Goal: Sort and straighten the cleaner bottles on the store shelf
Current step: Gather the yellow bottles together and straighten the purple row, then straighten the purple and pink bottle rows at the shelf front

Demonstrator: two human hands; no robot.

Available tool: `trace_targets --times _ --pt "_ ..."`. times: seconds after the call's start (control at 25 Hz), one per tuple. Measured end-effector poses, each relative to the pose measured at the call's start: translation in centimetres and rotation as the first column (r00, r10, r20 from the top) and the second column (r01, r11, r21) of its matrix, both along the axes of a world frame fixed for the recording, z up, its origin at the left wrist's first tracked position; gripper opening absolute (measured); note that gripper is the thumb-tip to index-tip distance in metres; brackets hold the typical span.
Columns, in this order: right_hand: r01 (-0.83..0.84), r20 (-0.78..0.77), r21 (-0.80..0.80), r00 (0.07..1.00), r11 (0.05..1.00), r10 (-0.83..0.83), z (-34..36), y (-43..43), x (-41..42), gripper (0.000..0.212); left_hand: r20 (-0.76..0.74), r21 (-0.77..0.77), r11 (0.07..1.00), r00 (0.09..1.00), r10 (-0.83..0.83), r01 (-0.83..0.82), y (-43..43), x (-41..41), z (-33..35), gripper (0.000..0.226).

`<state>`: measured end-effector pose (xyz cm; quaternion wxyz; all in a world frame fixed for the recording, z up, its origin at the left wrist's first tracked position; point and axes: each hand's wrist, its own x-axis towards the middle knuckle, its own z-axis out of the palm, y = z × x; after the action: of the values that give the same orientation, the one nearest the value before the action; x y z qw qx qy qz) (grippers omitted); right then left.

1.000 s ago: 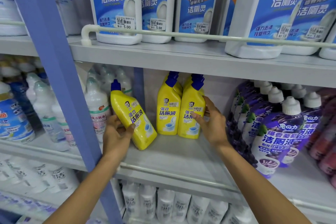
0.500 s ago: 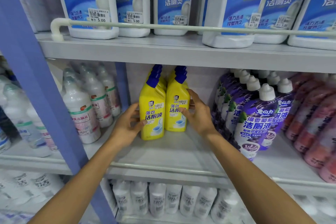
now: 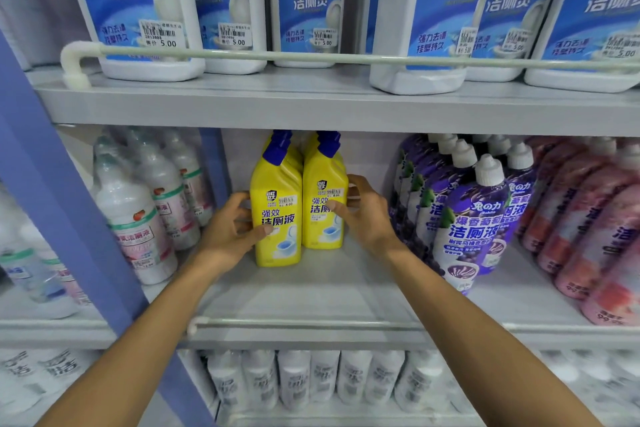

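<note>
Two yellow cleaner bottles with blue caps stand upright side by side on the middle shelf (image 3: 311, 291). My left hand (image 3: 230, 230) grips the left yellow bottle (image 3: 277, 215), thumb across its label and fingers behind its left side. My right hand (image 3: 363, 215) holds the right yellow bottle (image 3: 323, 204), thumb on its front, fingers around its right side. The left bottle stands slightly nearer the shelf's front than the right one. More yellow bottles show behind them, mostly hidden.
White-pink bottles (image 3: 138, 218) stand to the left, beyond a blue upright post (image 3: 65, 204). Purple bottles (image 3: 471, 218) and pink ones (image 3: 595, 229) fill the right. Large blue-white jugs (image 3: 138, 10) sit above behind a rail (image 3: 311, 57). White bottles (image 3: 311, 378) line the shelf below.
My left hand brought the tilted yellow bottle from the left, stood it upright and pressed it against the others. My right hand stayed on the right bottle.
</note>
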<state>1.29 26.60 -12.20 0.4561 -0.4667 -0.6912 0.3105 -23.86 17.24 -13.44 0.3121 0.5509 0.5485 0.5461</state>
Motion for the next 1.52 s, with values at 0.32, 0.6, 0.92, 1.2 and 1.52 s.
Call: trace_targets --times 0.32,0.6,0.92,1.2,1.52 --pt "0.023 0.001 -0.03 1.0 0.999 -0.023 0.5 -1.2 -0.3 0.055 -0.002 0.099 0.995 1.0 -0.025 0.025 -0.9 0.3 -1.7 0.042" --pt "-0.002 -0.01 -0.124 1.0 0.992 0.0 0.3 -4.1 2.1 0.068 0.073 0.1 0.995 0.997 -0.009 0.002 -1.0 1.0 -2.4 0.04" --pt "-0.11 0.167 -0.101 0.978 0.989 0.126 1.5 -13.0 8.9 0.065 0.022 0.062 0.996 0.997 -0.073 0.071 -5.3 2.4 -3.4 0.07" --pt "-0.182 0.052 -0.055 0.981 0.982 0.185 3.3 -16.9 16.1 0.064 0.018 0.049 0.988 0.989 -0.147 0.146 -9.0 11.7 -0.2 0.087" --pt "-0.133 -0.062 0.047 0.989 0.99 0.136 3.8 -13.2 30.3 0.068 -0.047 0.081 0.975 0.978 -0.202 0.205 -5.5 27.2 3.1 0.08"
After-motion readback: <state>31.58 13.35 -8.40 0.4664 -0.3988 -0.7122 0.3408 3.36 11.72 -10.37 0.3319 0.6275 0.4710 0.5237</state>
